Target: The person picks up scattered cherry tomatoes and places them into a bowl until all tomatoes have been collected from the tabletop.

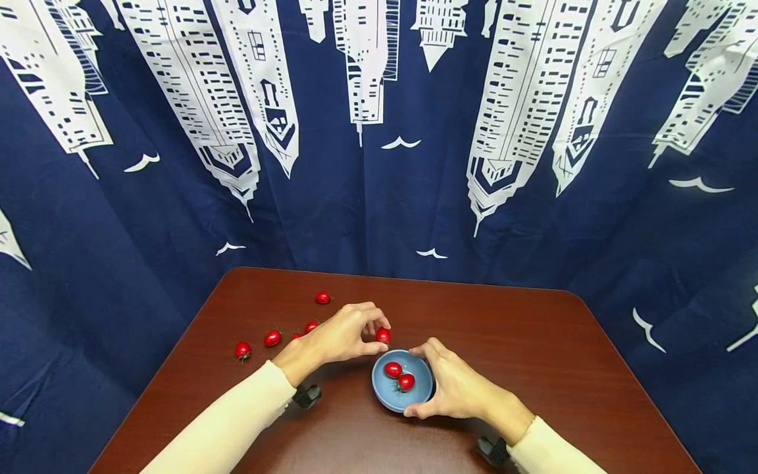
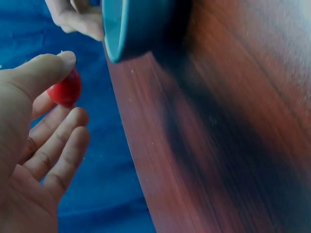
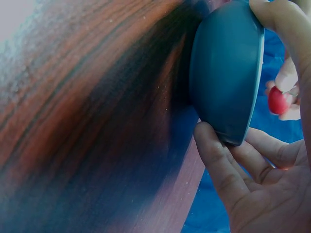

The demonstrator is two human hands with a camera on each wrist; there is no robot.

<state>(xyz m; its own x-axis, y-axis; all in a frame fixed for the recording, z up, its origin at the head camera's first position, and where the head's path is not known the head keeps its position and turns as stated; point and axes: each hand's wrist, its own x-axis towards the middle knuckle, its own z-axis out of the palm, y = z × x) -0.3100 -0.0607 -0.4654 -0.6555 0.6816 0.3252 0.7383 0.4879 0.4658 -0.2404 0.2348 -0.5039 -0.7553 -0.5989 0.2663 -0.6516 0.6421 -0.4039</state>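
Observation:
Between thumb and fingertips my left hand pinches a red cherry tomato, just beyond the far rim of a small blue bowl. The left wrist view shows that same cherry tomato apart from the bowl. Two cherry tomatoes lie inside the bowl, one of them against the other, which has a green stem. My right hand grips the bowl's right side, thumb at the near rim and fingers at the far one. In the right wrist view, fingertips touch the bowl's outer wall.
Several more cherry tomatoes lie on the brown table at the left, among them one at the far side and one furthest left. My left forearm passes close to them. A dark blue cloth with white buildings hangs behind the table.

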